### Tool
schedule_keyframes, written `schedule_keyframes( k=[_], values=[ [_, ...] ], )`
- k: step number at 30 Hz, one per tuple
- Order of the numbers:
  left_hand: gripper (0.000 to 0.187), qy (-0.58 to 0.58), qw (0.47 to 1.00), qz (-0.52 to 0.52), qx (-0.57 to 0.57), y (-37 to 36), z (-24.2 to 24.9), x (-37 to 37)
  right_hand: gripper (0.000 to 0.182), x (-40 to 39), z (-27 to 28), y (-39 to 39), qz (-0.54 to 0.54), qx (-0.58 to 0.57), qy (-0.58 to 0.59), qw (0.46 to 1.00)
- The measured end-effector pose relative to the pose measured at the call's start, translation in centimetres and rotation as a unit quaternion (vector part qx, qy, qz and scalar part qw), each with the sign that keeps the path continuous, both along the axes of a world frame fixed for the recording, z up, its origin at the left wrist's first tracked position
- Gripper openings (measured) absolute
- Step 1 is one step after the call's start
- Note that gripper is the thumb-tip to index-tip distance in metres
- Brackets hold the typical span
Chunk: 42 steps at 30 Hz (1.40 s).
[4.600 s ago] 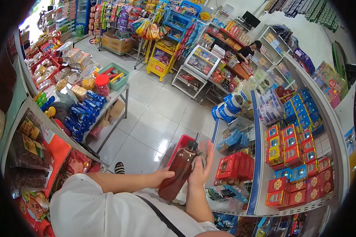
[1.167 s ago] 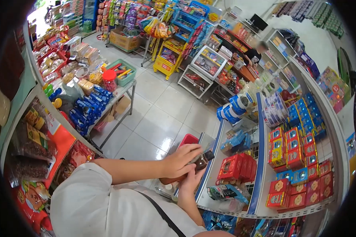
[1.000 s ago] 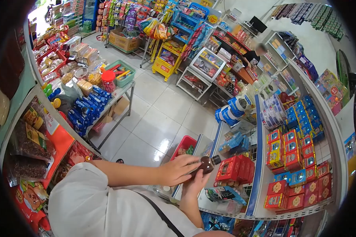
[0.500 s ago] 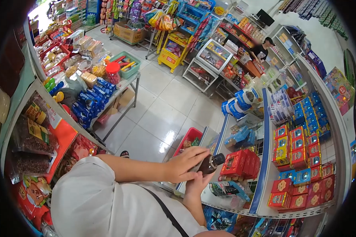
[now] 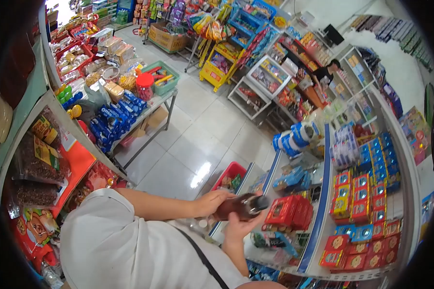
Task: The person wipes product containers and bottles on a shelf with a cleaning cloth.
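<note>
A dark brown bottle (image 5: 239, 206) is held nearly level in the lower middle of the frame, its black cap pointing right towards a shelf (image 5: 318, 212). The left hand (image 5: 211, 202) is closed around the bottle's base end, fingers wrapped over it. The right hand (image 5: 241, 225) is cupped beneath the bottle, fingers curled up against its underside near the neck. Red boxes (image 5: 289, 212) are stacked on the shelf just right of the cap. A red basket (image 5: 226, 174) is seen on the floor above the hands.
</note>
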<state>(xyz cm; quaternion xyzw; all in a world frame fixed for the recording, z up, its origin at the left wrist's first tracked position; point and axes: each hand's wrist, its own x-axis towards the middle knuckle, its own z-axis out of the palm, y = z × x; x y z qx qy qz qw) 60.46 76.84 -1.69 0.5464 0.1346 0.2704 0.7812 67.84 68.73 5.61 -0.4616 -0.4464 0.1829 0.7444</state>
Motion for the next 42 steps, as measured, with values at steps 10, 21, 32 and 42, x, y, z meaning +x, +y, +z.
schedule_keyframes(
  k=[10,21,32,42],
  values=[
    [0.037,0.072,0.962,-0.063,-0.257,9.1,2.8,-5.6,0.094,-2.3,-0.1,9.5,0.196,0.034,-0.165,0.966],
    [0.025,0.120,0.897,0.417,-0.079,14.4,2.2,-18.6,0.095,-10.9,1.7,21.8,0.365,0.099,-0.120,0.918],
    [0.015,0.217,0.702,0.668,0.115,11.9,5.2,-24.0,0.076,-25.1,9.6,37.5,0.535,0.179,0.201,0.801],
    [0.027,0.291,0.531,0.765,0.218,6.2,9.2,-22.1,0.057,-45.4,23.3,39.1,0.661,0.275,0.234,0.657]
  ],
)
